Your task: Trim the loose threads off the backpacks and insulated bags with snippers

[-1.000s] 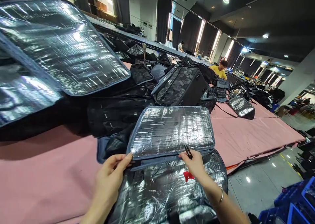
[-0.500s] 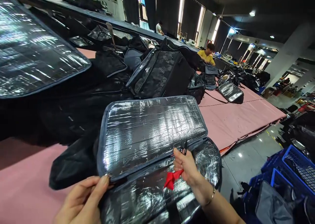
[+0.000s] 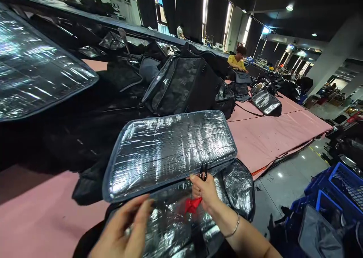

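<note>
An insulated bag [image 3: 167, 216] with a shiny silver foil lining lies in front of me. Its lid [image 3: 176, 148], edged in grey binding, is folded back away from me. My right hand [image 3: 204, 190] is closed around small black thread snips [image 3: 203, 169], blades pointing up, over the hinge side of the lid. A strip of red cloth [image 3: 193, 204] hangs below that fist. Over the near left part of the bag is my left hand [image 3: 124, 224], somewhat blurred, thumb and forefinger tips close together in a pinch; what lies between them is too small to make out.
Black bags [image 3: 181, 84] are piled behind and to the left, and another foil-lined flap [image 3: 42, 65] rises at upper left. A pink-covered table [image 3: 266, 137] runs to the right. Blue crates [image 3: 317, 201] stand on the floor. A person in yellow [image 3: 237, 61] works farther along.
My left hand has let go of the lid's near left corner and moved right over the bag. My right hand, with the snips, has shifted slightly left. The lid lies a little lower.
</note>
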A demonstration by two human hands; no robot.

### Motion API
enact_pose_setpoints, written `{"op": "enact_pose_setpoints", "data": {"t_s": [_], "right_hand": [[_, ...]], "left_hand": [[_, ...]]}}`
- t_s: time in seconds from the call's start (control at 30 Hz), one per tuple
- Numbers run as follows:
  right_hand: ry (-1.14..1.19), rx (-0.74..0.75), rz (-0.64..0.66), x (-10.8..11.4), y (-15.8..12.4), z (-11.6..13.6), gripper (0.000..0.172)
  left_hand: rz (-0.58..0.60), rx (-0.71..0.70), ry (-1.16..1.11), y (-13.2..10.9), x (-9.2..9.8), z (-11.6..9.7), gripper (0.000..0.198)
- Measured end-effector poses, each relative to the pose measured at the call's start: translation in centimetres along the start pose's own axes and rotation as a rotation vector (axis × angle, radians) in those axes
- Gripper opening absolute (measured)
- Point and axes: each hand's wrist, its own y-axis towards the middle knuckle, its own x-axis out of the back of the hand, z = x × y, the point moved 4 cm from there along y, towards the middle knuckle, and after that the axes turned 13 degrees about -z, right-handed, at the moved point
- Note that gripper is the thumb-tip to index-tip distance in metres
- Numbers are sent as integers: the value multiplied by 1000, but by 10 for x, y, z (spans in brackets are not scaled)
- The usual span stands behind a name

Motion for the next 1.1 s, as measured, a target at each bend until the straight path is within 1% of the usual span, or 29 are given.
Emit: {"op": "enact_pose_setpoints", "data": {"t_s": [0.07, 0.1, 0.13, 0.17, 0.23, 0.33, 0.37, 0.43, 0.5, 0.63, 0.7, 0.77, 0.83, 0.97, 1.1], "right_hand": [[-18, 4, 17, -1, 2, -1, 43], [-41, 26, 11, 1, 3, 0, 42], [-69, 60, -6, 3, 4, 1, 42], [-94, 96, -30, 7, 5, 3, 42], [-161, 208, -108, 18, 6, 10, 40], [-352, 416, -226, 34, 0, 24, 32], [-444, 480, -252, 37, -3, 27, 29], [-613, 558, -255, 39, -10, 32, 25], [-739, 615, -220, 38, -16, 35, 25], [-913, 705, -127, 31, -22, 33, 18], [-971, 719, -137, 30, -21, 29, 19], [-1009, 722, -185, 32, -21, 26, 24], [-1034, 716, -206, 33, -20, 24, 25], [-1104, 723, -174, 30, -21, 25, 19], [-1109, 721, -177, 31, -20, 28, 20]], "left_hand": [[248, 218, -74, -7, -29, -3, 68], [332, 322, -132, -10, -43, -4, 71], [384, 409, -190, -10, -56, -5, 72], [406, 472, -241, -9, -67, -7, 71], [419, 547, -298, -4, -85, -8, 64], [411, 581, -312, 3, -101, -8, 56], [402, 585, -317, 4, -104, -8, 54], [377, 580, -335, 6, -107, -5, 50], [346, 553, -363, 4, -108, -2, 47], [295, 479, -417, -1, -105, 6, 48], [294, 452, -424, -3, -105, 8, 48], [301, 432, -423, -5, -104, 10, 47], [302, 413, -421, -6, -103, 12, 46], [298, 377, -414, -6, -102, 14, 43], [305, 355, -409, -7, -101, 13, 42]]}}
